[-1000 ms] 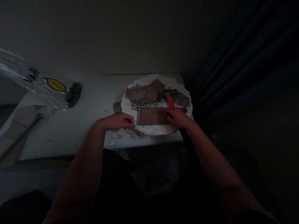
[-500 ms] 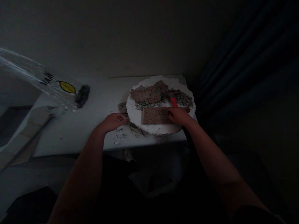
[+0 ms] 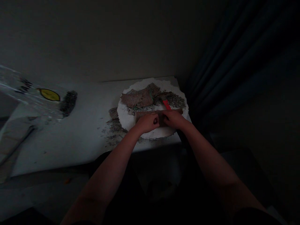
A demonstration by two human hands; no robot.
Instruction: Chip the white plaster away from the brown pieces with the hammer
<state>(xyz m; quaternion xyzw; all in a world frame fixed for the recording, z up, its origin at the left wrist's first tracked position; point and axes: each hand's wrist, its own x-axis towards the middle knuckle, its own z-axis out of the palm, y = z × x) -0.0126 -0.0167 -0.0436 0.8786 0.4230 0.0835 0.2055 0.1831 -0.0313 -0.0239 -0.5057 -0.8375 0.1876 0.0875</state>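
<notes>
A brown perforated board (image 3: 143, 114) lies on a round white foam slab (image 3: 127, 114) at the right end of a white table (image 3: 77, 131). My left hand (image 3: 147, 122) is closed over the board's middle. My right hand (image 3: 173, 119) grips it just to the right, and the two hands touch. Broken brown board pieces (image 3: 138, 97) and grey rubble (image 3: 176, 100) lie behind them on the slab. A red-handled tool (image 3: 167, 104) pokes out beyond my right hand.
A clear plastic bag with a yellow label (image 3: 35, 93) and a dark brush-like object (image 3: 68, 101) lie at the table's left. Grey crumbs (image 3: 111, 131) are scattered left of the slab. A dark curtain (image 3: 234, 62) hangs at the right, and a wall stands behind.
My left hand came off the table at the slab's left and moved right onto the board, meeting my right hand. The right hand has kept its hold on the board.
</notes>
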